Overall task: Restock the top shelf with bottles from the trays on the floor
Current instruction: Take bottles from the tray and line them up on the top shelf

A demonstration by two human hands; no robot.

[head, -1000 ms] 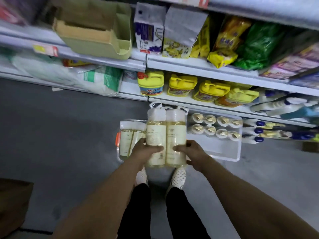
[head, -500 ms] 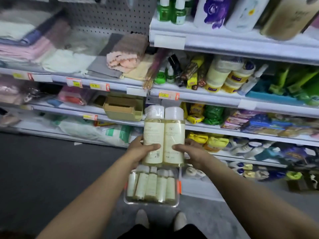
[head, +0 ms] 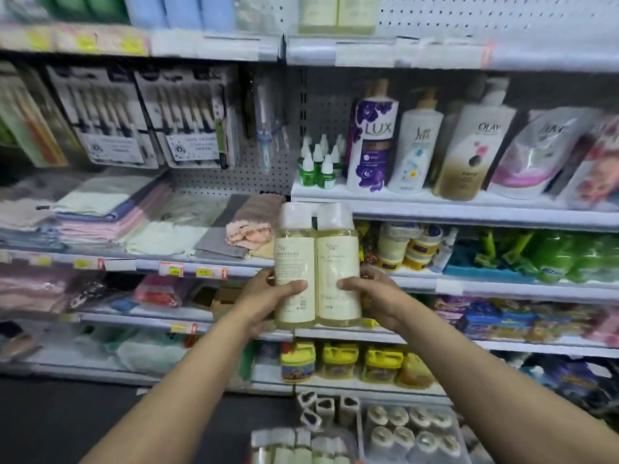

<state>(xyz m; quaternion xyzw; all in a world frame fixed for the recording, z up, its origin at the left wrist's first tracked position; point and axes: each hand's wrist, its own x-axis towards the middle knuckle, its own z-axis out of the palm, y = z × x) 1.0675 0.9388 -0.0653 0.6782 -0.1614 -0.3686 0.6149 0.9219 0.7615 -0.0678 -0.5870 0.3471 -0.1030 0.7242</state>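
Two tall bottles of pale yellow liquid with white caps stand upright side by side at mid-frame. My left hand [head: 268,293] grips the left bottle [head: 294,262], thumb across its label. My right hand [head: 371,293] grips the right bottle [head: 338,259] the same way. High above them runs the top shelf [head: 402,51], where similar pale bottles [head: 335,11] stand at the upper edge of the view. On the floor below lie a clear tray [head: 301,445] of matching bottles and a second tray [head: 412,430] of white-capped bottles.
Shelving fills the view. Body-wash bottles [head: 371,135] and small green bottles [head: 318,162] sit on the shelf just above the held pair. Folded towels [head: 110,216] lie to the left, yellow jugs [head: 348,360] on the bottom shelf. Dark floor [head: 83,413] spreads to the lower left.
Both hands have lifted the pair of bottles from near the floor tray up to mid-shelf height. The view has tilted upward, bringing the upper shelves into sight.
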